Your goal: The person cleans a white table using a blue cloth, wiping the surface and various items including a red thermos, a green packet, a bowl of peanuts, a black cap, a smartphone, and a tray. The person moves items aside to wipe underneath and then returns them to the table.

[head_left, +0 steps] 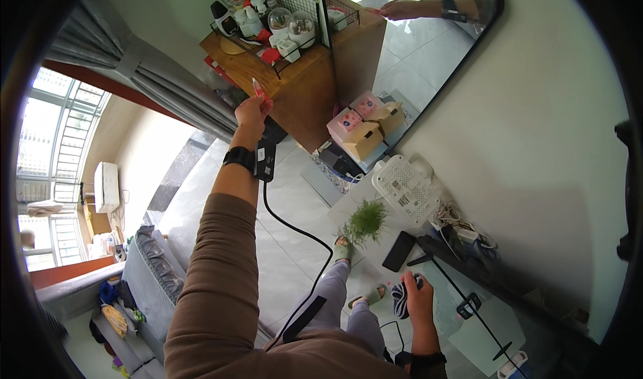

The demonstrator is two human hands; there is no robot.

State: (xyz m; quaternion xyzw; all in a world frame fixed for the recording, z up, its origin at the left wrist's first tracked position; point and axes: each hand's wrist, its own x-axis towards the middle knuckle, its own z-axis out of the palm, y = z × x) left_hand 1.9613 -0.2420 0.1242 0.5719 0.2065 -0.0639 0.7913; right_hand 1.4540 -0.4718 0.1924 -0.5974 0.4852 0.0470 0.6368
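A slim red-and-white item (258, 90) is pinched upright in the left hand (252, 113), fingers narrow, about 11 o'clock, near the wooden cabinet (301, 104). A striped bundle (400, 301) is gripped in the right hand (419, 298), about 5 o'clock, just below the black phone (400, 250). Progress: both items are in grasp; neither is set down yet; what else is left cannot be told. Labels: a pale sticker (261, 155) is seen on the black box (266, 167) just below the left hand; printed patches are seen on the white perforated device (405, 189), 3 o'clock. Print too small to be read; no brand made out.
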